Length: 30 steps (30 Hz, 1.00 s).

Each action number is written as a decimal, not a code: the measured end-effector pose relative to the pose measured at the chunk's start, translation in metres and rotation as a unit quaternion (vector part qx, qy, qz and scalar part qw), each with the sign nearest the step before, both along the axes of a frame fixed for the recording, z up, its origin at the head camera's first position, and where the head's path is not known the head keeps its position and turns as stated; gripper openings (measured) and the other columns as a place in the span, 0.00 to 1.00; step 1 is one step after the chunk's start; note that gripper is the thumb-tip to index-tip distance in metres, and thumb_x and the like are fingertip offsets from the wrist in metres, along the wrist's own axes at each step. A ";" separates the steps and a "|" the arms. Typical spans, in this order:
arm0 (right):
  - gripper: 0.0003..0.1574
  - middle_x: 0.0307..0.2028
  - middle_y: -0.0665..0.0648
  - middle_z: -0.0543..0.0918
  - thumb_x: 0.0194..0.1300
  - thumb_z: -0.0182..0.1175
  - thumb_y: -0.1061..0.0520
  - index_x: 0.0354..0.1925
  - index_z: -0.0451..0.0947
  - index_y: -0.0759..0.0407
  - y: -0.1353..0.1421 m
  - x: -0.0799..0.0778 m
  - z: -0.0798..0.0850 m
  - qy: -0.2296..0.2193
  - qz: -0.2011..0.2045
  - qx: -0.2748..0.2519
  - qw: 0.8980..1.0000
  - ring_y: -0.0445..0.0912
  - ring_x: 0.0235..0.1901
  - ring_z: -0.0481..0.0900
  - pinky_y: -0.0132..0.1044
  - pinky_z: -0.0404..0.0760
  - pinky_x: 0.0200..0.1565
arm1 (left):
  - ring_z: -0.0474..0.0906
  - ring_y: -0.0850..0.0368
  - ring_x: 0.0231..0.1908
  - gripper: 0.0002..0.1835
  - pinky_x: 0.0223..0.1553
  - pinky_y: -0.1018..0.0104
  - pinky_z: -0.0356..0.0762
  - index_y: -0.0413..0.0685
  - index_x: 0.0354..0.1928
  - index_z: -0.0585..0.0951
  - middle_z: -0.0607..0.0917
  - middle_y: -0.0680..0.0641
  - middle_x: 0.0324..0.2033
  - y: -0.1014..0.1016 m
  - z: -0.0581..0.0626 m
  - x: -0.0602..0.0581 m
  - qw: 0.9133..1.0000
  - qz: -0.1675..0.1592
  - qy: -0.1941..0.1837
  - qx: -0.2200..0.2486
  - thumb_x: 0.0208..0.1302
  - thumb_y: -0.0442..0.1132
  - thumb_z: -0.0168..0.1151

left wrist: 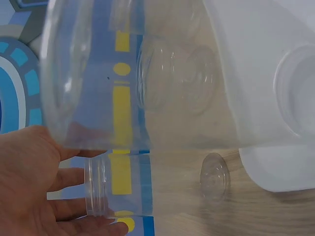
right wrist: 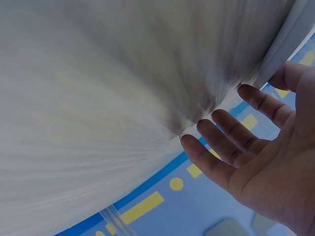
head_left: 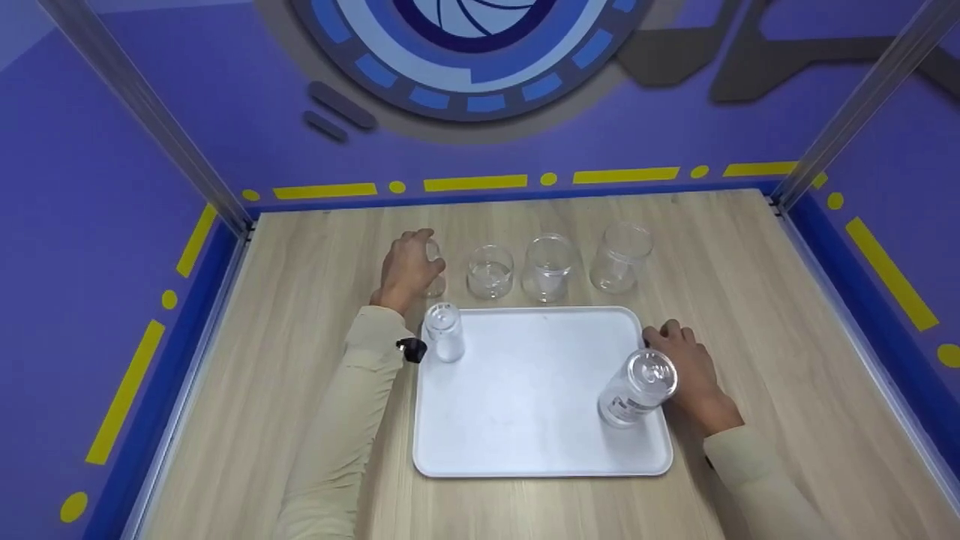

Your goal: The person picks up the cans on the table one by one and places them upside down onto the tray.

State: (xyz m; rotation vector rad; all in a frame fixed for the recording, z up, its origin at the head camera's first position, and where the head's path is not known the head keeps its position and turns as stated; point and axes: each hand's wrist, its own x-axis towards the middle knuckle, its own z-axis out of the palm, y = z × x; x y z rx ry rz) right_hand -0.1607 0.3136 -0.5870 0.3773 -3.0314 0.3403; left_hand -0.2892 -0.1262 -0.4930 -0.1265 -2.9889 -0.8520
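My left hand (head_left: 407, 268) is at the back left of the table, its thumb and fingers around the top of a small clear jar (head_left: 434, 279). In the left wrist view, fingers (left wrist: 74, 209) lie about that jar's ridged rim (left wrist: 96, 187); an upturned narrow clear jar (head_left: 445, 334) on the tray blocks part of the view. My right hand (head_left: 688, 367) rests beside the right edge of the white tray (head_left: 525, 465), holding nothing, fingertips (right wrist: 186, 140) on the table. Left of it, a larger upturned clear jar (head_left: 630, 397) with printing stands on the tray.
Behind the tray, a row continues right from my left hand: a short clear jar (head_left: 490, 279), a taller one (head_left: 549, 274) and the tallest (head_left: 619, 262). Blue-purple printed walls (head_left: 225, 112) enclose the wooden table (head_left: 780, 300) at the back and both sides.
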 end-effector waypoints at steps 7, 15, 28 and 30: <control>0.17 0.46 0.71 0.74 0.69 0.66 0.61 0.54 0.79 0.65 -0.001 0.001 0.000 -0.002 -0.002 -0.009 1.000 0.66 0.43 0.75 0.65 0.81 0.35 | 0.74 0.36 0.67 0.31 0.67 0.48 0.74 0.39 0.74 0.75 0.78 0.33 0.67 0.001 0.001 0.001 1.000 -0.001 0.001 0.008 0.69 0.33 0.67; 0.16 0.45 0.70 0.74 0.68 0.66 0.62 0.53 0.79 0.65 0.000 0.000 -0.002 0.004 0.001 -0.007 1.000 0.66 0.42 0.75 0.64 0.81 0.33 | 0.77 0.37 0.63 0.29 0.64 0.48 0.76 0.39 0.71 0.77 0.80 0.33 0.63 -0.002 -0.001 -0.001 1.000 0.006 0.001 -0.001 0.69 0.34 0.68; 0.16 0.45 0.71 0.74 0.69 0.65 0.63 0.53 0.79 0.66 0.000 0.001 -0.004 0.014 -0.006 -0.005 1.000 0.66 0.41 0.76 0.64 0.82 0.33 | 0.79 0.38 0.61 0.27 0.62 0.49 0.77 0.39 0.68 0.79 0.82 0.34 0.59 -0.005 -0.001 0.002 1.000 0.019 0.016 0.010 0.69 0.36 0.69; 0.16 0.45 0.71 0.74 0.68 0.65 0.63 0.53 0.79 0.66 0.000 0.001 -0.004 0.015 -0.004 -0.009 1.000 0.66 0.41 0.76 0.64 0.82 0.32 | 0.80 0.38 0.60 0.27 0.62 0.49 0.77 0.38 0.68 0.80 0.82 0.34 0.59 -0.006 -0.001 0.003 1.000 0.018 0.019 0.016 0.68 0.35 0.69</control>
